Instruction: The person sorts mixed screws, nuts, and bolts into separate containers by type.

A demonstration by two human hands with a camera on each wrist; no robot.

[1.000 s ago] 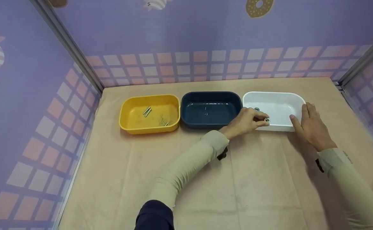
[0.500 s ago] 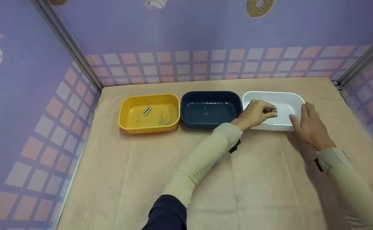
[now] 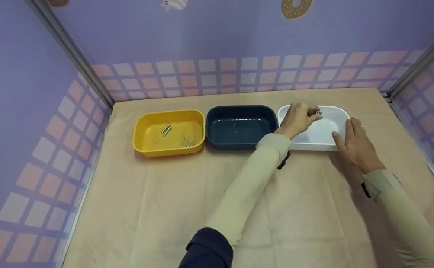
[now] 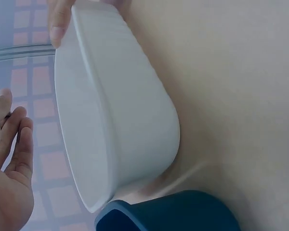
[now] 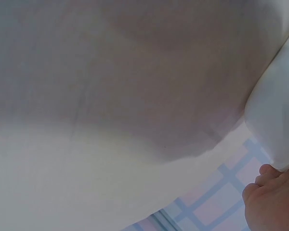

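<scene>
My left hand (image 3: pixel 298 118) is over the left part of the white tray (image 3: pixel 313 147). Its thumb and forefinger pinch a small metal piece (image 3: pixel 318 112), likely a nut, above the tray's far side. In the left wrist view the left hand (image 4: pixel 9 163) is higher than the rim, the piece mostly hidden between the fingertips. My right hand (image 3: pixel 362 149) rests at the tray's near right corner, fingers straight along the right end and thumb at the near rim. The tray's left inside is hidden behind my left hand.
A dark blue tray (image 3: pixel 241 144) stands close beside the white one, with small pale marks on its floor. Farther left, a yellow tray (image 3: pixel 164 152) holds several metal screws (image 3: pixel 166 129). Patterned walls (image 3: pixel 239 33) enclose the cloth-covered table (image 3: pixel 164 208) at the back and sides.
My left hand has moved right and toward the far side over the white tray, still pinching the small metal piece. My right hand stays at the tray's right end.
</scene>
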